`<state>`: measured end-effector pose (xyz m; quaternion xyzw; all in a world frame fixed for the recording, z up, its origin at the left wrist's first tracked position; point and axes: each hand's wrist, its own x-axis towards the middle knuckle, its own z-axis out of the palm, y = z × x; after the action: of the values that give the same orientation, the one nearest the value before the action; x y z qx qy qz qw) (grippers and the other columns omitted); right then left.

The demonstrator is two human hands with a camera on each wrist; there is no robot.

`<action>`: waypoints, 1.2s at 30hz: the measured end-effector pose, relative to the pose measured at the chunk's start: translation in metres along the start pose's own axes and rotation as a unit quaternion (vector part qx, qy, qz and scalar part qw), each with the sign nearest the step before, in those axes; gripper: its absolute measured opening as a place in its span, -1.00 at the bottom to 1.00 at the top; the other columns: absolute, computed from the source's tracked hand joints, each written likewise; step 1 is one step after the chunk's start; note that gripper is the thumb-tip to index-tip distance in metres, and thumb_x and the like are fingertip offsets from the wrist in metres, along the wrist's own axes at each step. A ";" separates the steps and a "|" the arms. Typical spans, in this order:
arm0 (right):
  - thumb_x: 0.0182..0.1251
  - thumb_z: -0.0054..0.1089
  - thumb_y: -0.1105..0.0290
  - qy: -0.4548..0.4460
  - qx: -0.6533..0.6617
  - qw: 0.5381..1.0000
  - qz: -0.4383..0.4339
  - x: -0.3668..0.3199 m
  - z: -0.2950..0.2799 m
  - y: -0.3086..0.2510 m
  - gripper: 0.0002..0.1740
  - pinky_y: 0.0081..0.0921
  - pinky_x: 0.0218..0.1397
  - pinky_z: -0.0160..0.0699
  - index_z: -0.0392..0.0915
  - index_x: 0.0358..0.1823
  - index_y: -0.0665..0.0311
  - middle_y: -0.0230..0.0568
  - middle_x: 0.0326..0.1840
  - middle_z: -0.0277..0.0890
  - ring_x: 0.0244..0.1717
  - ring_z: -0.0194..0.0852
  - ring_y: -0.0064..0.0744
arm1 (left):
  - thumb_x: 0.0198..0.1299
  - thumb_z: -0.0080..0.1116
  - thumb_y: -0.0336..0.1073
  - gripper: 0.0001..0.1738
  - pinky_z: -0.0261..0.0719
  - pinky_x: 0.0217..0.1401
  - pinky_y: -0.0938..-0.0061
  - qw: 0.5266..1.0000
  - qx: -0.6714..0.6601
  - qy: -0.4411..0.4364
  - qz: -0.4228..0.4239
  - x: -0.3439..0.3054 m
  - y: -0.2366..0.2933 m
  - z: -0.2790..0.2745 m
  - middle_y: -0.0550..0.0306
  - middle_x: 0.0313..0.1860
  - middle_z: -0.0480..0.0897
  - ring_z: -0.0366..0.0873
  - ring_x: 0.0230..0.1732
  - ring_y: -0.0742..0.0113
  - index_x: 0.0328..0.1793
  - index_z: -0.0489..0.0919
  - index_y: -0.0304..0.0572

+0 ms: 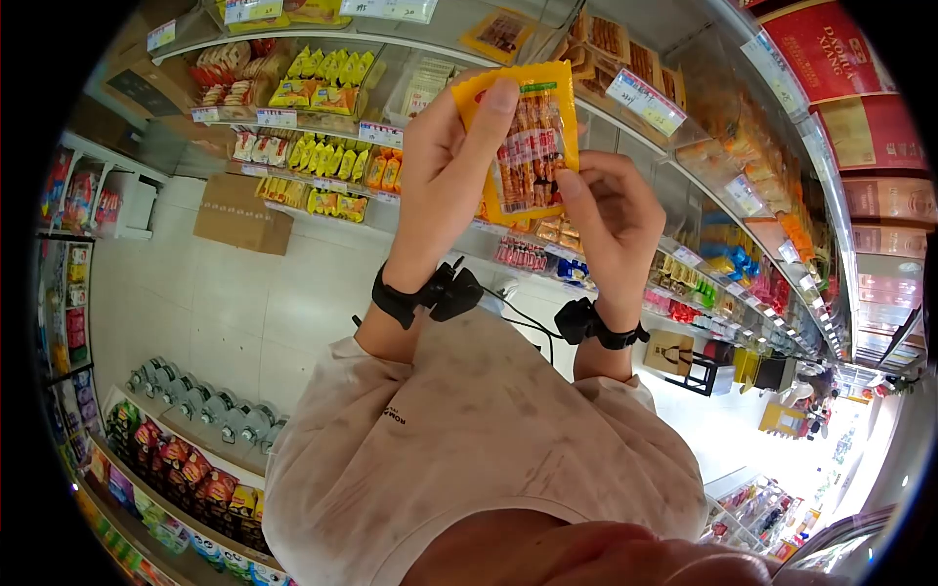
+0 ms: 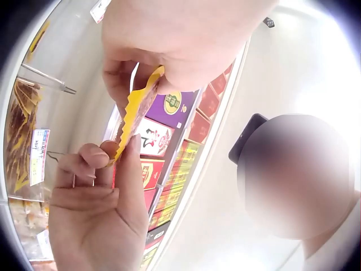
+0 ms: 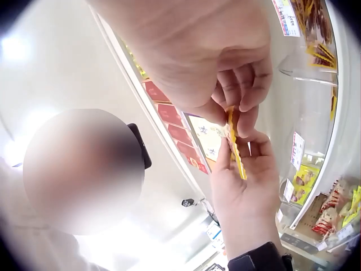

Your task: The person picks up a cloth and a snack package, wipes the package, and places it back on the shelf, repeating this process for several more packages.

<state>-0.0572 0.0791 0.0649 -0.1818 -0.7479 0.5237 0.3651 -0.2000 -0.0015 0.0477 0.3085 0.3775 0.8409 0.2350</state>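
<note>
A flat yellow snack packet (image 1: pixel 531 142) with a clear window and reddish-brown strips inside is held up between both hands in the head view. My left hand (image 1: pixel 442 176) grips its left side, thumb (image 1: pixel 500 98) laid across the upper front and the fingers hidden behind. At the lower right edge my right hand (image 1: pixel 618 220) pinches it between thumb and fingers. Edge-on in the left wrist view, the packet (image 2: pixel 135 116) shows its zigzag border. In the right wrist view the packet (image 3: pixel 234 144) runs from the right hand (image 3: pixel 208 68) above to the left hand (image 3: pixel 248 180) below.
Shelves with price tags (image 1: pixel 647 101) and clear bins of similar packets (image 1: pixel 625 54) stand right behind the hands. Yellow snack bags (image 1: pixel 327 78) fill shelves to the left. A cardboard box (image 1: pixel 242 213) sits on the pale floor. Red boxes (image 1: pixel 821 54) line the upper right shelf.
</note>
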 end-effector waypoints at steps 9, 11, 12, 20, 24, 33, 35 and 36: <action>0.38 0.30 0.65 -0.021 -0.006 0.999 -0.025 -0.008 0.008 -0.005 -0.78 -0.63 -0.26 0.51 0.55 0.01 0.41 -0.29 -0.29 0.67 -0.33 0.62 -0.63 | 0.54 0.13 -0.16 -0.67 0.50 -0.14 0.71 1.000 0.002 0.010 -0.014 -0.007 0.010 0.001 0.31 -0.19 0.67 0.52 -0.21 0.71 0.07 0.59 -0.35; 0.38 0.29 0.65 -0.030 -0.003 0.999 -0.027 -0.008 0.008 -0.006 -0.77 -0.63 -0.26 0.51 0.53 0.03 0.41 -0.29 -0.30 0.67 -0.35 0.63 -0.61 | 0.55 0.13 -0.15 -0.67 0.50 -0.13 0.71 1.000 -0.002 0.007 -0.014 -0.008 0.012 0.001 0.32 -0.19 0.66 0.52 -0.20 0.72 0.06 0.59 -0.34; 0.39 0.28 0.64 -0.034 -0.004 0.999 -0.031 -0.007 0.008 -0.004 -0.77 -0.63 -0.26 0.51 0.52 0.03 0.41 -0.28 -0.30 0.67 -0.36 0.64 -0.61 | 0.55 0.12 -0.15 -0.67 0.50 -0.12 0.71 1.000 0.006 0.006 -0.013 -0.009 0.013 0.001 0.31 -0.19 0.66 0.52 -0.18 0.72 0.07 0.59 -0.35; 0.29 0.35 0.64 0.041 -0.194 0.968 -0.151 0.006 0.005 -0.003 -0.79 -0.52 -0.25 0.55 0.61 -0.06 0.36 -0.21 -0.33 0.65 -0.37 0.65 -0.47 | 0.43 0.24 -0.37 -0.32 0.58 0.16 0.50 0.995 0.058 0.023 0.077 -0.001 -0.001 0.007 0.06 0.24 0.55 0.55 0.16 0.47 0.58 0.21 -0.31; 0.21 0.40 0.59 -0.044 -0.246 0.936 -0.247 0.018 0.010 -0.004 -0.75 -0.39 -0.21 0.60 0.65 -0.08 0.32 -0.19 -0.27 0.67 -0.30 0.64 -0.27 | 0.42 0.22 -0.43 -0.25 0.60 0.26 0.41 0.999 -0.041 -0.025 -0.012 -0.006 -0.001 0.021 0.00 0.32 0.50 0.56 0.25 0.30 0.62 0.11 -0.26; 0.34 0.36 0.41 0.090 -0.161 0.974 -0.133 0.126 -0.066 0.026 -0.68 -0.44 0.07 0.63 0.66 0.09 0.31 -0.15 -0.05 0.71 -0.08 0.70 -0.31 | 0.62 -0.09 -0.10 -0.58 0.70 0.05 0.42 0.998 -0.027 0.028 -0.044 0.000 -0.001 -0.001 -0.08 0.06 0.72 0.73 -0.06 0.28 0.27 0.49 -0.32; 0.37 0.38 0.26 0.029 -0.254 0.959 -0.122 0.164 -0.085 0.059 -0.51 -0.40 0.19 0.60 0.57 0.21 0.40 -0.06 0.06 0.67 0.09 0.65 -0.27 | 0.62 -0.09 -0.09 -0.58 0.72 0.06 0.39 0.998 -0.025 0.017 -0.063 -0.002 0.002 -0.003 -0.08 0.05 0.73 0.74 -0.05 0.25 0.28 0.49 -0.31; 0.38 0.39 0.19 -0.003 -0.299 0.947 -0.115 0.175 -0.090 0.070 -0.42 -0.38 0.24 0.58 0.52 0.27 0.44 -0.01 0.12 0.65 0.18 0.63 -0.25 | 0.61 -0.09 -0.08 -0.57 0.73 0.06 0.38 0.997 -0.024 0.013 -0.072 -0.003 0.004 -0.004 -0.08 0.04 0.73 0.75 -0.05 0.24 0.29 0.50 -0.30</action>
<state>-0.1151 0.2792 0.0800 -0.1939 -0.8871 0.2313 0.3493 -0.2012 -0.0077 0.0476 0.2633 0.3813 0.8348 0.2973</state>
